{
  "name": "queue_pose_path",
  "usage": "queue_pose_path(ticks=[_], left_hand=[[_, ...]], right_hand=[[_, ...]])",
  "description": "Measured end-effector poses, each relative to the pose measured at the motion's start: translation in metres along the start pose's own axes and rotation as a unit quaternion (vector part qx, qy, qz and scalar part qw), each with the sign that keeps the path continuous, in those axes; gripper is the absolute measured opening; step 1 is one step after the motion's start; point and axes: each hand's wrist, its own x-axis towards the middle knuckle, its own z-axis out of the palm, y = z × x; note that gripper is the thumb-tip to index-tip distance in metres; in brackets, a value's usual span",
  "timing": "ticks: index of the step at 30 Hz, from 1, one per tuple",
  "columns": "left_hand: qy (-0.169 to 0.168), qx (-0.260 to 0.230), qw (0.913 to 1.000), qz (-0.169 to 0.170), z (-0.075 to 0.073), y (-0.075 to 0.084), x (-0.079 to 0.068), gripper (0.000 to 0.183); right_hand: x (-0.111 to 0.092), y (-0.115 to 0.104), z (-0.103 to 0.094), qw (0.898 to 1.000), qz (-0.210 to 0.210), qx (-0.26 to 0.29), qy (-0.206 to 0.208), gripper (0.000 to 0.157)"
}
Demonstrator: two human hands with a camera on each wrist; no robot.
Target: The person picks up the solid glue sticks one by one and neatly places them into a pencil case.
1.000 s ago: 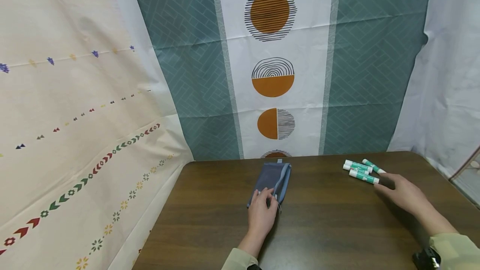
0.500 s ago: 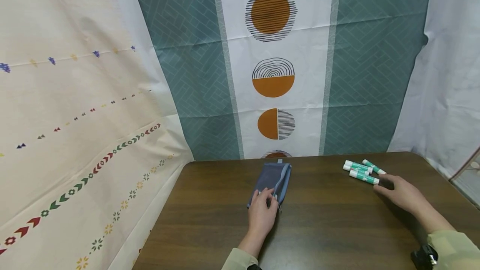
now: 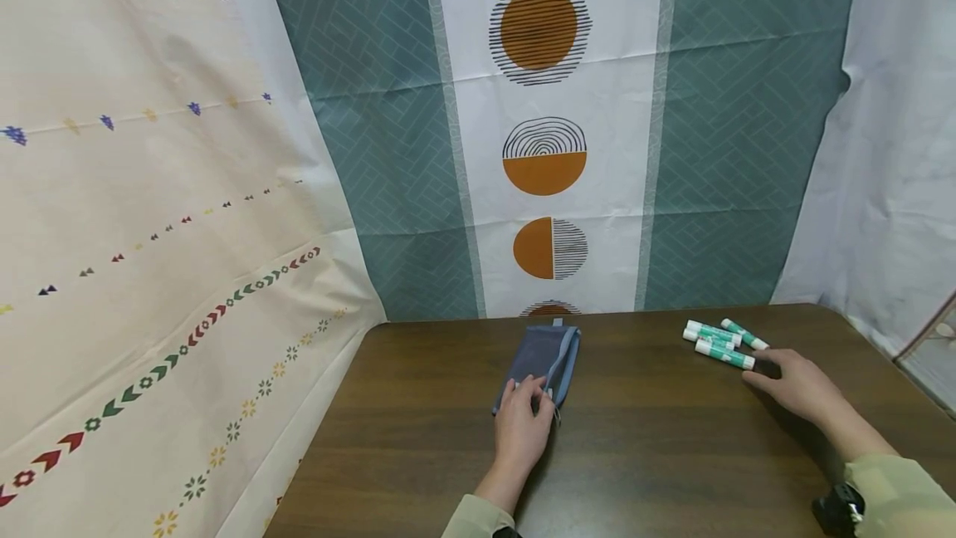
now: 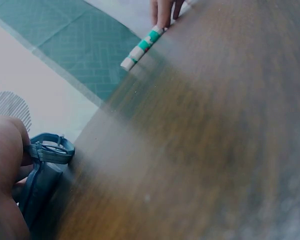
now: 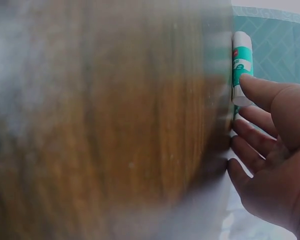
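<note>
A blue-grey zippered pouch (image 3: pixel 532 353) lies on the table in the head view. My left hand (image 3: pixel 520 432) pinches its near end by the opening; in the left wrist view the pouch (image 4: pixel 42 182) shows between finger and thumb. Several white-and-green glue sticks (image 3: pixel 723 354) lie together at the back right. Beside them is my right hand (image 3: pixel 802 391), its fingers loosely bent. In the right wrist view, the thumb of that hand (image 5: pixel 290 135) reaches the end of the nearest glue stick (image 5: pixel 243 60), and the other fingers are spread along the table.
The brown wooden table (image 3: pixel 635 455) ends at a far edge against a hanging teal-and-white cloth (image 3: pixel 548 272). Cream patterned fabric (image 3: pixel 187 272) hangs at the left, white fabric (image 3: pixel 896 189) at the right. A dark device (image 3: pixel 838 510) is worn on the right wrist.
My right hand and forearm have shifted very slightly left beside the glue sticks. The left hand and pouch stay where they were.
</note>
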Motion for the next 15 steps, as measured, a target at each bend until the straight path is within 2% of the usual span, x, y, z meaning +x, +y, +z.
queue_pose_path(ticks=[6, 15], left_hand=[[-0.001, -0.002, 1.0000, 0.001, -0.0001, -0.0004, -0.0005, 0.018], [0.003, 0.003, 1.0000, 0.006, 0.0003, -0.0009, -0.0005, 0.018]], right_hand=[[0.0003, 0.0016, 0.0022, 1.000, 0.010, 0.004, 0.003, 0.063], [0.0001, 0.0015, 0.0051, 1.000, 0.017, 0.013, 0.013, 0.047]])
